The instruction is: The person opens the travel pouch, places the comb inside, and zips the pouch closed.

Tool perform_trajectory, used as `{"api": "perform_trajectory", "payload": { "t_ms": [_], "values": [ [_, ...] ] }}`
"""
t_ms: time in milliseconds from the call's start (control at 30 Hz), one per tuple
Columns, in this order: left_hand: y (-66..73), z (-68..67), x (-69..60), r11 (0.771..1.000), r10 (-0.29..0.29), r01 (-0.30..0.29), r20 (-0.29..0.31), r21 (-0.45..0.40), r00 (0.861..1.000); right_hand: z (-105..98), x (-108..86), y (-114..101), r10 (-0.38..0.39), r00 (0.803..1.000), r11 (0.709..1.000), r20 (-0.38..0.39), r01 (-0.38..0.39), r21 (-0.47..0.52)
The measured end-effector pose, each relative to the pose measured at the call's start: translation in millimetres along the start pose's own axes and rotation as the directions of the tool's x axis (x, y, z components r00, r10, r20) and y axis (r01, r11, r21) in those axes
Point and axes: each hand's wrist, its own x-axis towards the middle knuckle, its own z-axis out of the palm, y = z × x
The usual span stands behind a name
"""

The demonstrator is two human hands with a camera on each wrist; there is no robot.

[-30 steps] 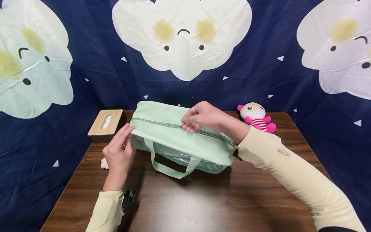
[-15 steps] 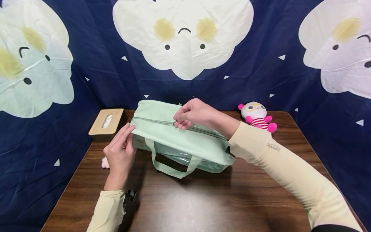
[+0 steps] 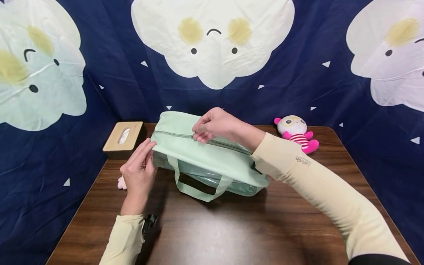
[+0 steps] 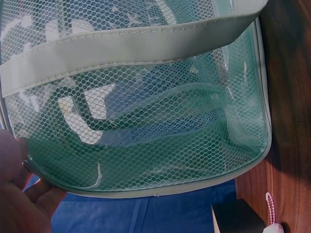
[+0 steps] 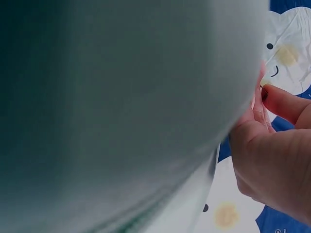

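A pale green bag (image 3: pixel 198 156) with a clear mesh side stands on the table, its zipper (image 3: pixel 173 134) running along the top. My right hand (image 3: pixel 218 125) pinches the zipper pull, left of the bag's middle; the pull itself is mostly hidden by the fingers. At the bag's left end, my left hand (image 3: pixel 137 165) grips the top corner edge. A carry strap (image 3: pixel 195 193) hangs down the near side, and the left wrist view has it crossing the mesh panel (image 4: pixel 160 121). Much of the right wrist view is filled by the blurred bag (image 5: pixel 136 97).
Behind my left hand stands a wood-topped tissue box (image 3: pixel 112 141). A small pink thing (image 3: pixel 122 183) lies partly hidden beside that hand. At the back right sits a pink and white plush toy (image 3: pixel 294 129). Dark blue cloth (image 3: pixel 232 99) hangs around the brown table (image 3: pixel 212 232).
My right hand has slid leftward along the zipper with the pull between its fingers. The left hand keeps its grip on the bag's left corner.
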Motion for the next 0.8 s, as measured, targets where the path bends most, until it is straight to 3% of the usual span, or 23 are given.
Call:
{"api": "perform_trajectory", "payload": {
  "t_ms": [800],
  "values": [
    [0.5, -2.0, -1.0, 1.0, 0.008, -0.008, 0.001, -0.003, 1.0, 19, 29.5, -18, 0.008, 1.0, 0.999, 0.004, -0.008, 0.035]
  ]
}}
